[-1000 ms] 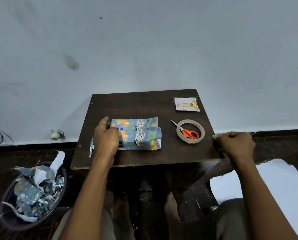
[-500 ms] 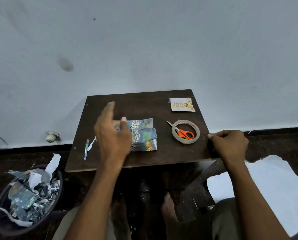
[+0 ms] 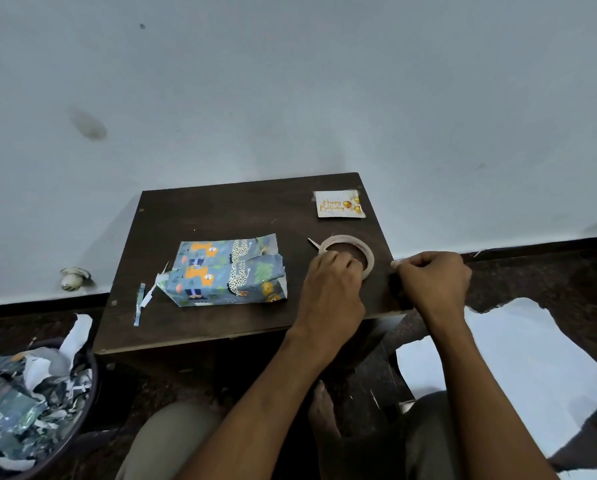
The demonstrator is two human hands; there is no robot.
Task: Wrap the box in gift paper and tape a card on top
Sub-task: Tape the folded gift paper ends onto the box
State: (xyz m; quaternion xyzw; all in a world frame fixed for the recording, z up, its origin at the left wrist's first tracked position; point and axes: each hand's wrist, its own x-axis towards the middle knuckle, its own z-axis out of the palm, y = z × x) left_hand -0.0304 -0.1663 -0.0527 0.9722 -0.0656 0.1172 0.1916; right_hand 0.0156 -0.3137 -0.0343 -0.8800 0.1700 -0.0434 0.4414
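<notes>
1. A small box wrapped in blue gift paper (image 3: 229, 273) printed with animals lies flat on the left-centre of a dark wooden table (image 3: 221, 209). Its right end shows loose, unsealed paper flaps, and nothing touches it.
2. Judged by its look, the parcel is light, and its paper is thin, crease-prone and easy to tear. It is best held by pressing flat on the firm top face or gripping the long sides, not by the loose flaps.
3. A strip of paper scrap (image 3: 139, 304) lies just left of the parcel.
4. To its right sits a roll of clear tape (image 3: 350, 249). The left hand (image 3: 331, 289) reaches across, fingers curled at the roll's near rim; whether they grip anything is hidden.
5. The scissors are mostly hidden; only a blade tip (image 3: 313, 242) pokes out.
6. The right hand (image 3: 432, 280) is curled at the table's right edge; what it holds cannot be told.
7. A "Happy Birthday" card (image 3: 338, 204) lies at the far right corner, well apart from the parcel.
8. A bin of paper scraps (image 3: 30, 403) stands on the floor, near left.
</notes>
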